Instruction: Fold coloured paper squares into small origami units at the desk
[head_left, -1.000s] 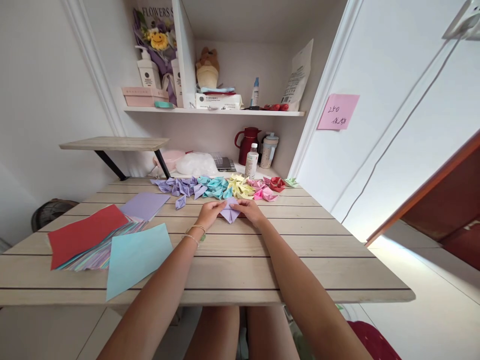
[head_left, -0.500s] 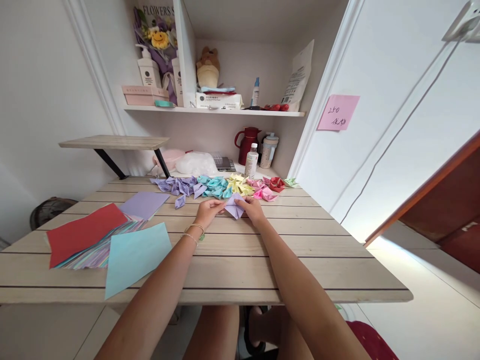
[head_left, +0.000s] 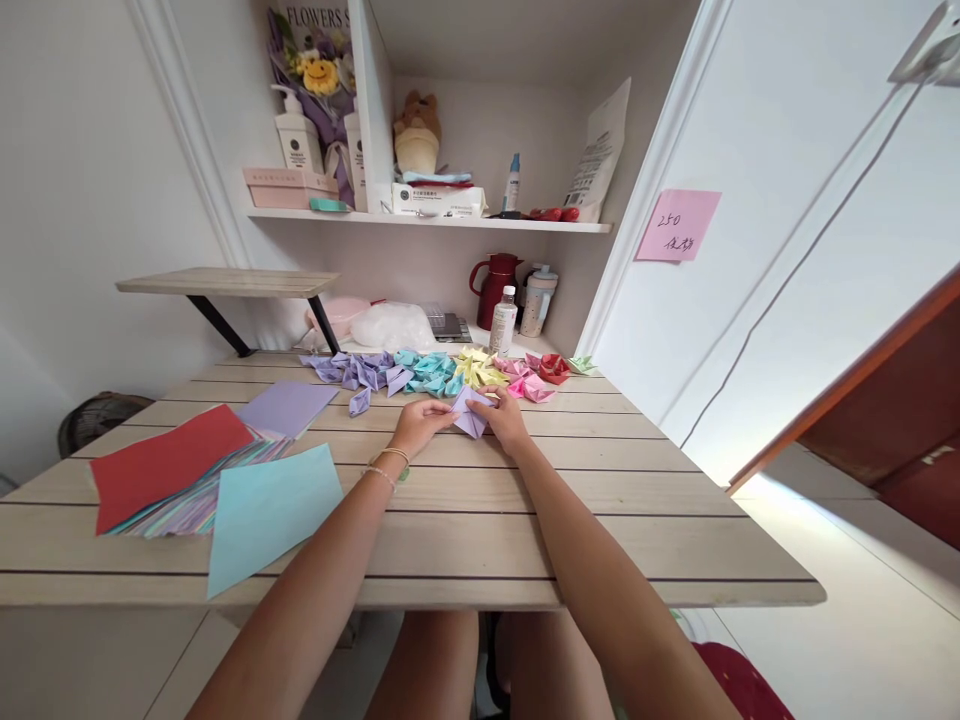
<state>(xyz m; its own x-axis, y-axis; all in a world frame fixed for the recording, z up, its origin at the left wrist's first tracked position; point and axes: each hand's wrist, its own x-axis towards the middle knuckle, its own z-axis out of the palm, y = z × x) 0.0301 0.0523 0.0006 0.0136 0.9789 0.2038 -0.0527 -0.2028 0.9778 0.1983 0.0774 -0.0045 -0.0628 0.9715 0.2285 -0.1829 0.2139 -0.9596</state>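
Between my two hands is a sheet of purple origami paper (head_left: 470, 420), partly folded, with crease lines and a pointed lower edge. My left hand (head_left: 422, 424) pinches its left corner between thumb and fingers. On the other side my right hand (head_left: 504, 420) grips the upper right part, thumb lying across the top. Just behind the hands runs a row of folded paper pieces: purple ones (head_left: 365, 372), blue ones (head_left: 433, 373), yellow ones (head_left: 481, 368), pink ones (head_left: 527, 384), a red one (head_left: 554, 369) and a green one (head_left: 581, 365).
On the slatted table (head_left: 465, 540), a stack of coloured paper lies at left, with a red sheet (head_left: 169, 462), a blue sheet (head_left: 274, 515) and a purple sheet (head_left: 289, 407). A clear bottle (head_left: 503, 325) and a red jug (head_left: 496, 290) stand behind the folded pieces. A small raised shelf (head_left: 229, 283) is at back left.
Both hands keep hold of the purple paper, which has shifted very slightly. The legs below the table have moved a little. Nothing was let go.
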